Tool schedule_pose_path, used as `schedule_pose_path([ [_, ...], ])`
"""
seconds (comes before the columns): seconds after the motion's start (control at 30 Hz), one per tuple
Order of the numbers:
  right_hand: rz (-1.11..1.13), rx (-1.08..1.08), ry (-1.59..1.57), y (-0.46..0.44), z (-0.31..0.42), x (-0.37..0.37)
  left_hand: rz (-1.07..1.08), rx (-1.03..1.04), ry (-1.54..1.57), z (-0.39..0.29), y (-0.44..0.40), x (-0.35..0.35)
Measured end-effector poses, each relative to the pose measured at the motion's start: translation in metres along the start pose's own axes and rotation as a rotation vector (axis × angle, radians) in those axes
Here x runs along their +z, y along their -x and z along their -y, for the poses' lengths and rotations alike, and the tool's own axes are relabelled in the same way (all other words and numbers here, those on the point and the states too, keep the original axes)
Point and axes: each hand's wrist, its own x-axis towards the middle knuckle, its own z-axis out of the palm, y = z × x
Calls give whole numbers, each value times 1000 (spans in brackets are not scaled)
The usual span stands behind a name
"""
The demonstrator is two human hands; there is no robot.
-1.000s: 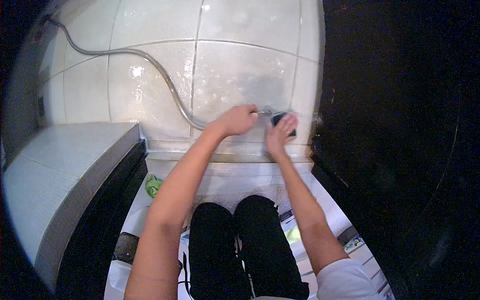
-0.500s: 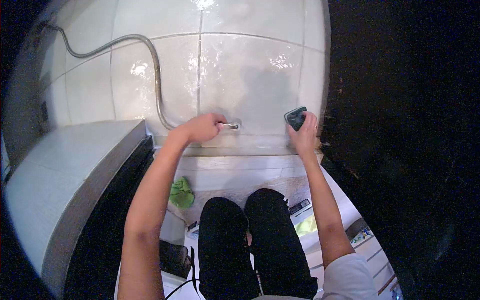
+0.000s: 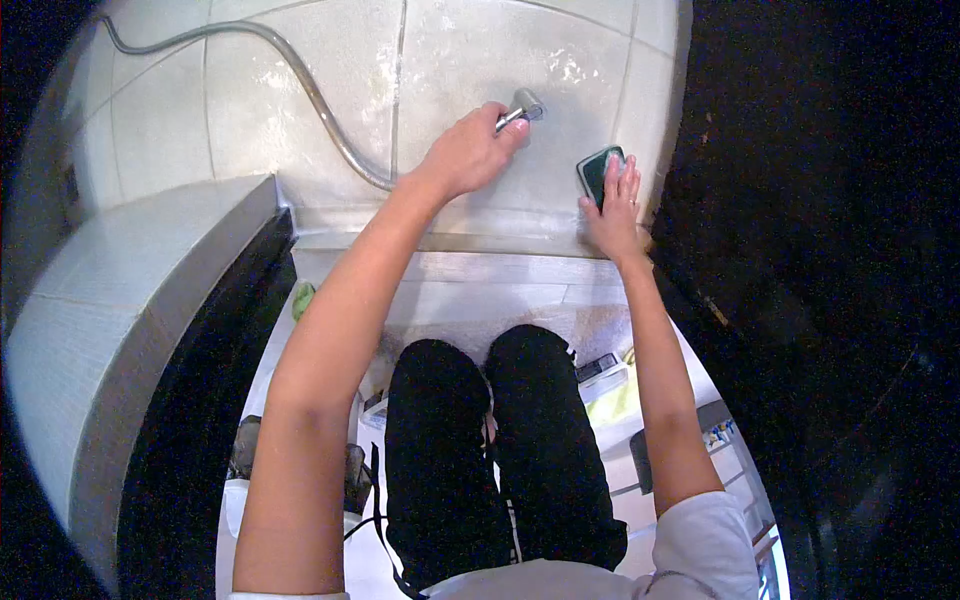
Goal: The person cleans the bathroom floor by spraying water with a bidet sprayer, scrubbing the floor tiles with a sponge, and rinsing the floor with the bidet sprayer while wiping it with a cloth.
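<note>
My left hand (image 3: 472,152) is closed around the handle of a small metal hand shower (image 3: 527,104), its head out over the wet tiled floor (image 3: 480,60). From behind that hand a metal hose (image 3: 310,90) curves away to the upper left. On the right, my right hand (image 3: 615,215) grips a dark green scrubbing pad or brush (image 3: 597,175) with a pale rim; its exact kind is unclear. The pad lies against the tile near the right edge, and my fingers rest over its right side.
A low tiled ledge (image 3: 130,260) stands at the left. The raised sill (image 3: 480,240) crosses in front of my knees. Part of a green cloth (image 3: 303,298) shows beside my left forearm. Darkness fills the right side.
My left hand has moved up and right with the hand shower, whose head now shows clearly. My right hand and the pad sit higher in view. The whole view has shifted somewhat.
</note>
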Motion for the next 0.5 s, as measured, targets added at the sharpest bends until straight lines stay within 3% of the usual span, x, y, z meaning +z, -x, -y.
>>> schedule_pose_path([
  [0.13,3,-69,53,-1,-2,-24,24,41,0,-1,12,-5],
  [0.23,27,-86,-11,6,-2,-28,161,47,24,10,31,-7],
  [0.3,55,-77,-21,5,6,-22,245,-63,-53,25,40,-16],
  [0.5,29,-44,59,11,17,-8,304,-90,-53,51,68,-12],
])
